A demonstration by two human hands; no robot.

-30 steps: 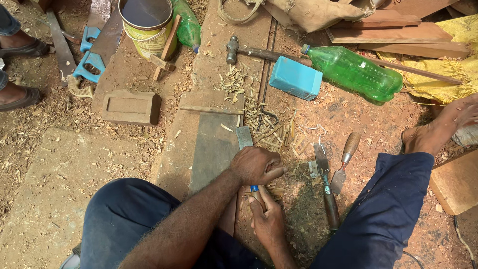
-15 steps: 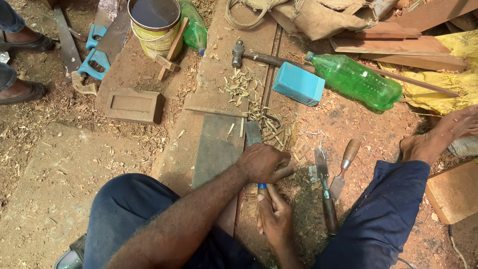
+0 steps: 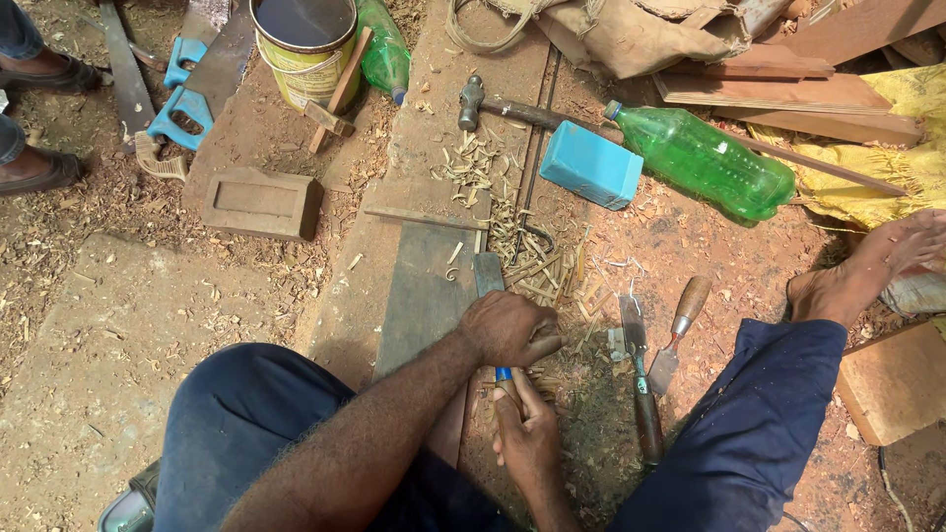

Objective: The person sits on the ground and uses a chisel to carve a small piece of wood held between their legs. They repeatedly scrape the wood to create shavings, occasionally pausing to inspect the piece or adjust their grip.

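Note:
I sit on the ground with a dark wooden plank (image 3: 419,296) between my legs. My left hand (image 3: 510,330) is closed over the upper part of a wide chisel (image 3: 488,274), whose flat steel blade rests on the plank's right edge. Just below it, my right hand (image 3: 527,433) grips the chisel's blue handle. Pale wood shavings (image 3: 532,261) lie scattered past the blade. My bare right foot (image 3: 867,271) rests on the dirt at the right.
Two more chisels (image 3: 655,345) lie right of my hands. Farther off are a hammer (image 3: 493,103), a blue block (image 3: 591,166), a green plastic bottle (image 3: 705,158), a paint tin (image 3: 304,44), blue-handled saws (image 3: 182,94), a wooden block (image 3: 261,202) and another person's sandalled feet (image 3: 39,118).
Both hands keep their hold on the chisel and have shifted only slightly along the plank's edge. The view has tilted a little.

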